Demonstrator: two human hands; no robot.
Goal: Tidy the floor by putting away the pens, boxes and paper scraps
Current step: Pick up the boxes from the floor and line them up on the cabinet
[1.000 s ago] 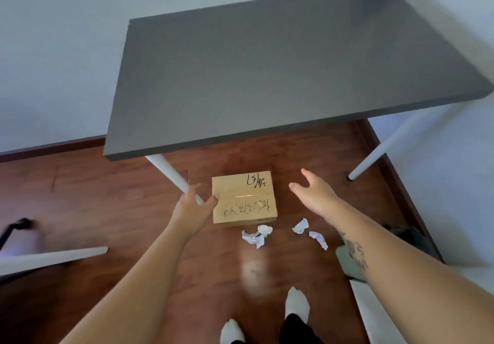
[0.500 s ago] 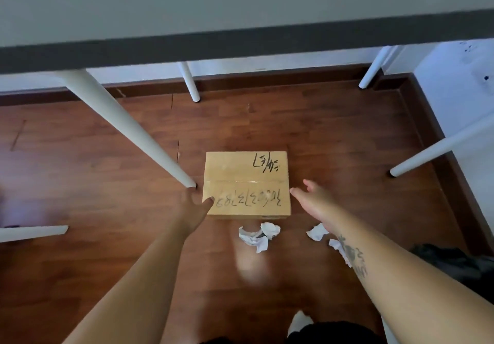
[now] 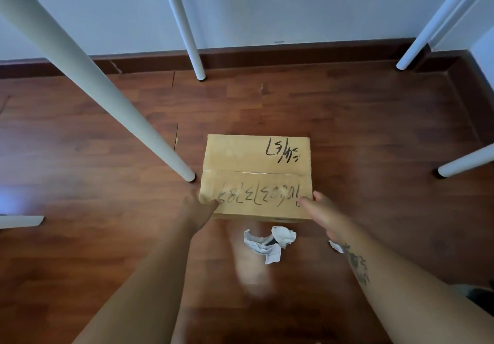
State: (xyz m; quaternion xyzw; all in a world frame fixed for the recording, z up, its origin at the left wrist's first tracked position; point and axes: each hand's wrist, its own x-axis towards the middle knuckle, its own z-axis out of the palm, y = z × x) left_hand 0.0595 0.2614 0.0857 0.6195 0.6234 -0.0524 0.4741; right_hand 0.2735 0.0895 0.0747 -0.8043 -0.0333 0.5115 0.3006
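Note:
A closed cardboard box (image 3: 256, 156) with black handwriting on its lid sits on the wooden floor under the table. My left hand (image 3: 199, 207) is at its near left corner, thumb lying on the lid. My right hand (image 3: 322, 210) is at the near right corner, fingertips touching the lid and its right edge. Both hands are spread and blurred, and the box rests on the floor. Crumpled white paper scraps (image 3: 270, 242) lie just in front of the box between my forearms. Another paper scrap (image 3: 335, 247) peeks out from under my right forearm.
White table legs stand around the box: one slanted leg (image 3: 107, 90) ends close to its left side, two (image 3: 184, 23) (image 3: 433, 28) stand by the wall, and one (image 3: 465, 167) to the right. A white flat piece (image 3: 21, 221) lies far left. A dark item (image 3: 481, 295) sits lower right.
My head has dropped below the tabletop and closer to the floor. Both hands have moved forward from beside the box onto its near corners.

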